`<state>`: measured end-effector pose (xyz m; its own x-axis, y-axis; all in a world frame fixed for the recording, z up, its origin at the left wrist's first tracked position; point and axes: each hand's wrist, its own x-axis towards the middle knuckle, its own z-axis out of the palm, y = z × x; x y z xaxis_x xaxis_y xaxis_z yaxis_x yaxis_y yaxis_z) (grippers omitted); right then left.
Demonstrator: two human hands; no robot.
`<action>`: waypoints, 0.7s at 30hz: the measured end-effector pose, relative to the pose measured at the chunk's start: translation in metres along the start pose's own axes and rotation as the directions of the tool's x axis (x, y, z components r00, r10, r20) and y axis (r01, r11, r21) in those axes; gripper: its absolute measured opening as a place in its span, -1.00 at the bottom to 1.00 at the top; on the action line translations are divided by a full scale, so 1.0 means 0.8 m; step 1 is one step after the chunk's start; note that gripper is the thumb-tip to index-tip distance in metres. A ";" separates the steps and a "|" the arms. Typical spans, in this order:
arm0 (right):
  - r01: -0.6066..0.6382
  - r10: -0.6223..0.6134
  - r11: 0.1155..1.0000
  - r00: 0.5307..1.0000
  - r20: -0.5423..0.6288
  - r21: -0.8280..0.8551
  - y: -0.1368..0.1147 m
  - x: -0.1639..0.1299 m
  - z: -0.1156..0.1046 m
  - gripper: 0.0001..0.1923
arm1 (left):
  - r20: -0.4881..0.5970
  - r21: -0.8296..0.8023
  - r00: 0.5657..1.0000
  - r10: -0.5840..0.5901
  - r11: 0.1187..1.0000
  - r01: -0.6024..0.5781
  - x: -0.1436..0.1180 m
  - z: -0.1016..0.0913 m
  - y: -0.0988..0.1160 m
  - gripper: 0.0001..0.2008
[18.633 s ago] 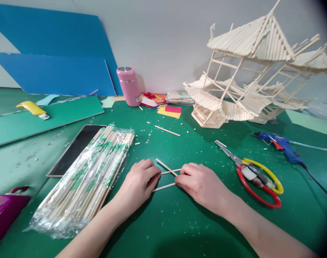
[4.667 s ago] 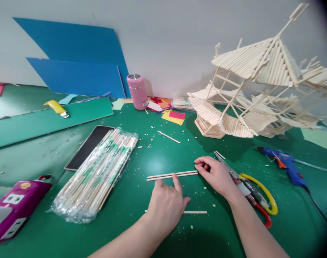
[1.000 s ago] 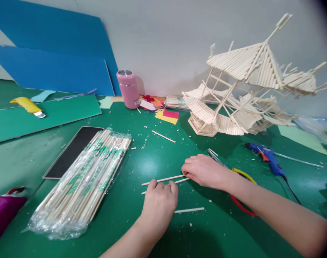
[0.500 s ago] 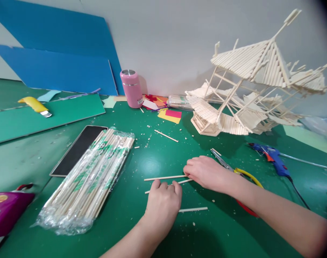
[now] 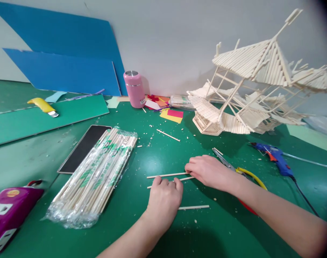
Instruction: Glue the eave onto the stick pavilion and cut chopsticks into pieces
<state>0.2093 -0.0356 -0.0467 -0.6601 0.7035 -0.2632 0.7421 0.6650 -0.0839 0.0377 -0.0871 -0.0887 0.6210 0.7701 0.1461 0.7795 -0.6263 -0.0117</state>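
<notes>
Two thin wooden sticks [image 5: 166, 175] lie side by side on the green mat [image 5: 158, 154]. My left hand [image 5: 165, 200] rests palm down with its fingertips on the nearer stick. My right hand [image 5: 206, 171] pinches the right ends of both sticks. A shorter stick [image 5: 193, 207] lies just right of my left hand, partly hidden under it. A clear bag of bamboo sticks [image 5: 97, 172] lies to the left.
Red and yellow scissors [image 5: 244, 175] lie under my right forearm. A blue glue gun [image 5: 273, 157], a stick-built house model [image 5: 255, 86], a pink bottle [image 5: 133, 89], a black tablet [image 5: 84, 147], a purple box [image 5: 10, 211], a yellow knife [image 5: 43, 106] and blue boards [image 5: 64, 68] surround the work spot.
Both hands keep their hold on the two sticks; the sticks have shifted slightly. Otherwise only the camera view has drifted.
</notes>
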 end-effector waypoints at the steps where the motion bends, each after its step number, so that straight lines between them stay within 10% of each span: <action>1: -0.004 0.004 1.000 1.000 -0.004 0.005 0.000 0.000 0.000 -0.86 | 0.003 0.000 1.000 -0.002 1.000 0.002 0.000 0.000 0.000 -0.77; 21: -0.013 0.018 0.997 0.998 -0.061 0.078 -0.003 -0.004 0.016 -0.86 | -0.010 0.003 1.000 0.014 1.000 -0.014 -0.003 -0.002 0.002 -0.82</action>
<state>0.2110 -0.0430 -0.0581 -0.6529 0.7292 -0.2050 0.7572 0.6345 -0.1548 0.0376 -0.0902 -0.0872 0.6313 0.7596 0.1563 0.7707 -0.6370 -0.0166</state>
